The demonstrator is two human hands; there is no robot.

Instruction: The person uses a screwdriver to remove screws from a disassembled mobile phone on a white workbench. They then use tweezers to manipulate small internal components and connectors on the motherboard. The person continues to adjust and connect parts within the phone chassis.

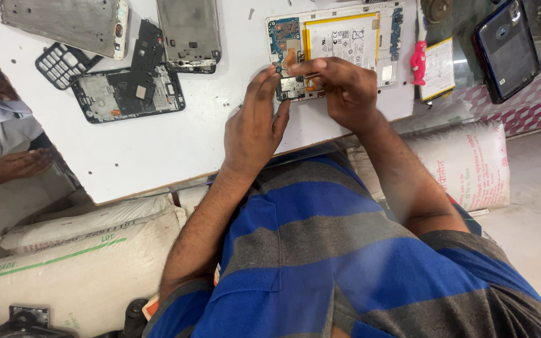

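Observation:
An opened tablet (345, 39) lies on the white board (158, 150), its back off, showing a white battery and a blue circuit board. My left hand (255, 122) rests beside its near left corner, fingertips touching the edge by a small circuit section (292, 87). My right hand (339, 84) lies over the tablet's lower edge, thumb and fingers pinched on a small part there. What the pinch holds is hidden by the fingers.
Opened phone frames (126, 91), a metal back panel (70, 22), a keypad piece (64, 62) and another phone shell (189, 31) lie at left. A dark phone (507, 50), a loose battery (438, 69) and a pink tool (418, 62) sit right. Another person's hands (7, 166) are at far left. Sacks (76, 263) lie below.

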